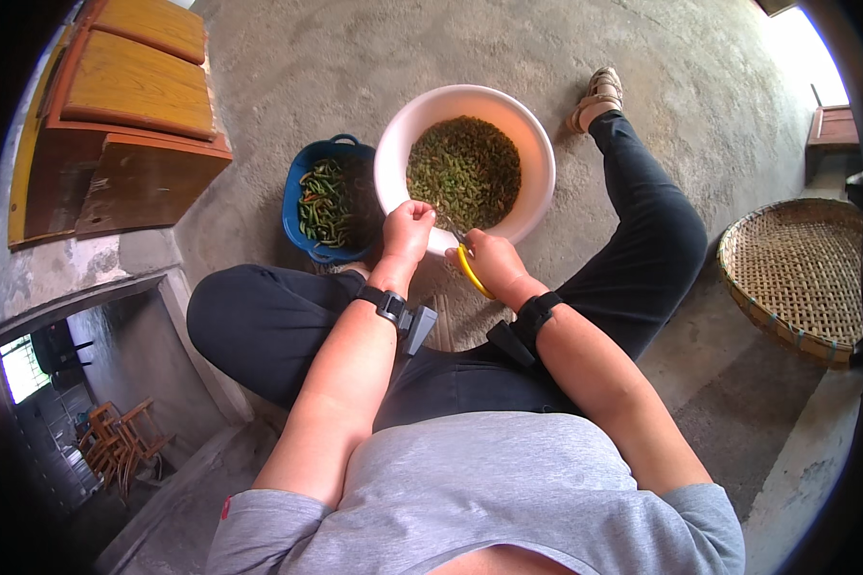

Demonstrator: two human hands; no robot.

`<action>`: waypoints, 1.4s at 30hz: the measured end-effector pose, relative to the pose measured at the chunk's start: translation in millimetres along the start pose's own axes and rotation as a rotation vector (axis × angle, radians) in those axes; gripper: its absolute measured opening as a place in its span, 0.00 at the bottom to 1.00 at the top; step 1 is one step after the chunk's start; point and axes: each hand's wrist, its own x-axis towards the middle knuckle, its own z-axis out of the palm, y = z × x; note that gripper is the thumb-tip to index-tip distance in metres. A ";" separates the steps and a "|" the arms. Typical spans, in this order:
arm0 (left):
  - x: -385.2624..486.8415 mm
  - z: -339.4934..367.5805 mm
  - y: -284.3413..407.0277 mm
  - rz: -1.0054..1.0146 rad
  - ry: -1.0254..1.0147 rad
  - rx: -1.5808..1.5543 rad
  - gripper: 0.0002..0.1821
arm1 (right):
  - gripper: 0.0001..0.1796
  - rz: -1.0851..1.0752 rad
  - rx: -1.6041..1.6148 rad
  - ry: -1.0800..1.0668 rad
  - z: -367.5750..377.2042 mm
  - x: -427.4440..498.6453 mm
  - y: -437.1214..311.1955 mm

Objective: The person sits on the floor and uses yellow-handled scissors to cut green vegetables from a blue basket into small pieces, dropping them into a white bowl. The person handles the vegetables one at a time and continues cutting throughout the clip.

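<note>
My right hand [498, 262] grips a pair of scissors with yellow handles [475, 273]. Their blades reach over the near rim of a large white plastic basin [539, 162], towards my left fingertips. My left hand [407, 228] is at the near left rim, thumb and fingers pinched on a small bit, apparently chili pepper, mostly hidden by the fingers. Chopped green chili peppers [464, 169] cover the basin's bottom. Left of the basin and close against it stands a blue plastic tub [292, 183] with handles, holding whole green chili peppers [323, 198], a few reddish.
Both containers stand on a rough concrete floor [316, 65] between my legs. A wooden cabinet [140, 86] is at the upper left, above a doorway with wooden chairs [122, 442] beyond. To the right is a round woven bamboo tray [791, 269].
</note>
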 end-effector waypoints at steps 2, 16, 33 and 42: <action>0.9 1.4 -2.0 -0.026 -0.006 -0.068 0.04 | 0.27 -0.020 0.000 -0.014 1.8 2.7 1.9; 93.2 -60.6 -68.5 -0.196 0.468 -0.088 0.15 | 0.30 0.117 0.063 -0.176 15.6 25.4 15.7; 96.1 -73.1 -122.4 -0.309 0.113 0.588 0.11 | 0.26 0.150 0.059 -0.311 17.4 33.8 8.0; 74.2 -84.7 -51.3 -0.358 0.244 -0.503 0.08 | 0.26 0.116 0.191 -0.157 12.7 31.3 2.0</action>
